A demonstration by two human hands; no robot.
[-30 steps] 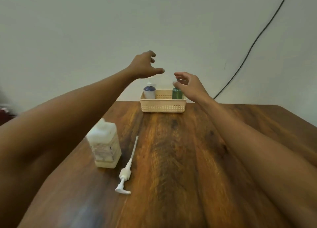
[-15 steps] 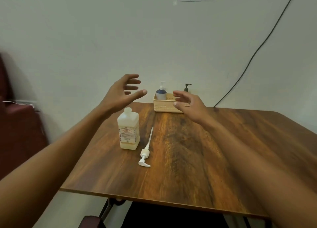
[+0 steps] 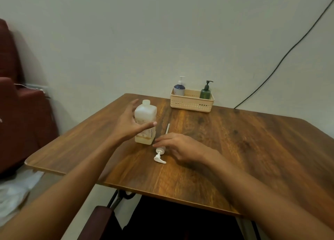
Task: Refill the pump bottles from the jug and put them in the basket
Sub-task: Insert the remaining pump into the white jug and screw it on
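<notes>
The jug [image 3: 146, 112] stands upright on the wooden table [image 3: 244, 142], toward its left side, pale liquid showing low in its body. The left hand [image 3: 129, 125] is spread wide around it: thumb stretched across the front of the label, fingers reaching past the far-left side, nothing clenched. Whether the skin actually meets the plastic cannot be told. Just right of the jug lies a loose white pump [image 3: 159, 156], nozzle toward the near edge, its thin tube [image 3: 168, 128] pointing away toward the wall. The right hand [image 3: 180, 146] hangs low over the pump's collar with fingers straight and relaxed, holding nothing, and contact there is unclear too. At the far edge of the table sits the cream basket [image 3: 192, 103] with two pump bottles upright inside it: a blue bottle [image 3: 179, 89] at its left end and a green bottle [image 3: 205, 93] at its right. A black cable [image 3: 289, 50] runs down the wall, and a maroon chair [image 3: 21, 113] stands at the left.
</notes>
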